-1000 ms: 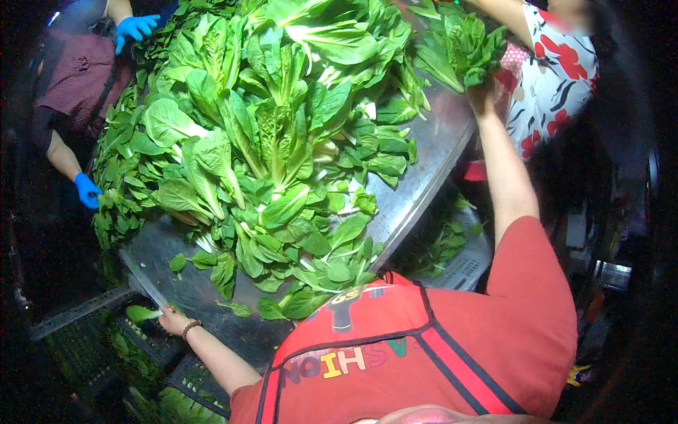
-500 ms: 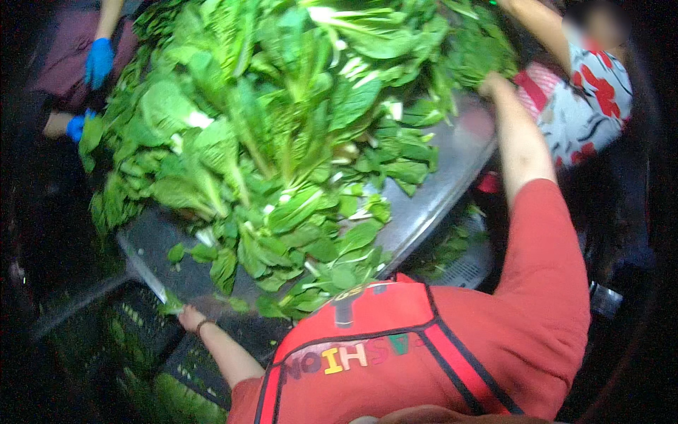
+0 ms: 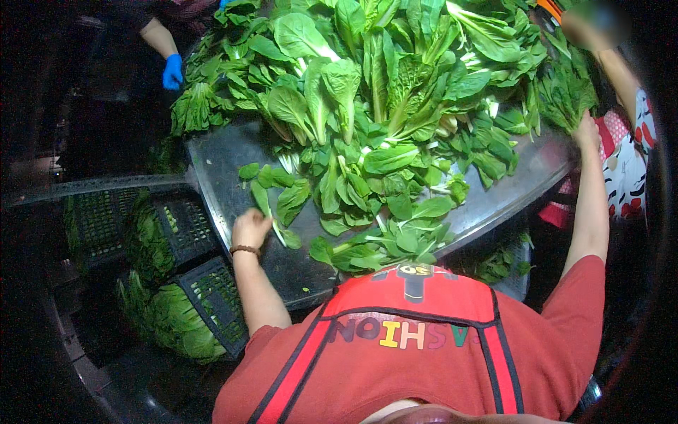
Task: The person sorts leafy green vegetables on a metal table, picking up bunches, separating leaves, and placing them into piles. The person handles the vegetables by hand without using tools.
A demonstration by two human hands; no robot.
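My left hand (image 3: 252, 227), with a brown bead bracelet at the wrist, is over the left part of the metal table (image 3: 224, 159). Its fingers are curled in, and the fingertips meet the stalk of a loose green leaf (image 3: 261, 198). At the far right, my right hand (image 3: 585, 133) closes around the lower end of a bunch of leafy greens (image 3: 565, 92) beside the table edge. Between my hands spreads a large pile of leafy greens (image 3: 385, 92) with pale stalks, some trimmed leaves lying near my apron (image 3: 417, 293).
Black crates (image 3: 212, 300) stand low at the left, with a large heap of greens (image 3: 180, 321) beside them. A co-worker's blue-gloved hand (image 3: 171, 72) is at the far left. Another person's arm (image 3: 616, 78) reaches in at the right, near an orange handle (image 3: 549, 10).
My left hand has moved from the table's left edge in over the tabletop, to a loose leaf. My right hand now holds a bunch out at the pile's right side. The view has shifted.
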